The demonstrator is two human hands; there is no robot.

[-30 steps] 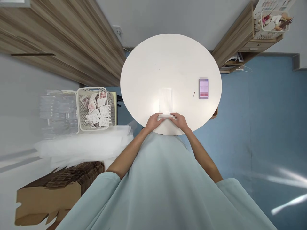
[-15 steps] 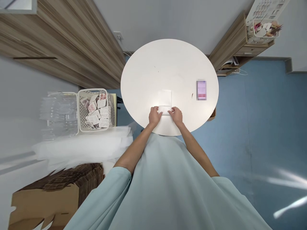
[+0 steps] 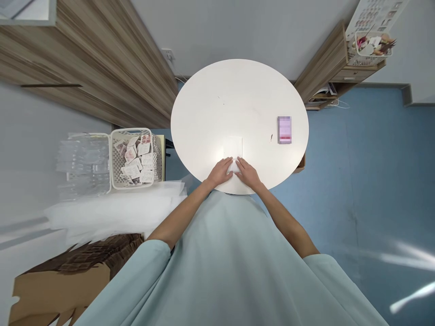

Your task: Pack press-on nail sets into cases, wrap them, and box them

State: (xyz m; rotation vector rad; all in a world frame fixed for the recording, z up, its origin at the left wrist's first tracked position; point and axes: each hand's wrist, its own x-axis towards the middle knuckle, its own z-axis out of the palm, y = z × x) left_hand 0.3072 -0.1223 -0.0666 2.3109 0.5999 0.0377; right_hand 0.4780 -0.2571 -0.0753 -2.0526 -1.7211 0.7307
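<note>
A thin, whitish, see-through sheet or bag (image 3: 233,146) lies near the front edge of the round table, its near end folded over. What the fold holds, if anything, I cannot make out. My left hand (image 3: 220,173) rests on the left side of the folded part, fingers stretched toward the middle and thumb apart. From the other side my right hand (image 3: 248,174) lies on the fold in the same flat way. The fingertips of both hands almost meet, and they cover much of the folded end.
On the white table (image 3: 204,99), a pixelated purple phone-like object (image 3: 284,130) lies to the right. At left stand a basket of printed cards (image 3: 136,188), clear plastic packs (image 3: 81,158), white sheets (image 3: 112,210) and flat cardboard (image 3: 64,290). Wooden cabinets (image 3: 129,59) flank the table.
My fingers have gone from pinching the folded part at its two sides to lying flat over it. Both hands have moved inward and slightly nearer my body, with the sheet.
</note>
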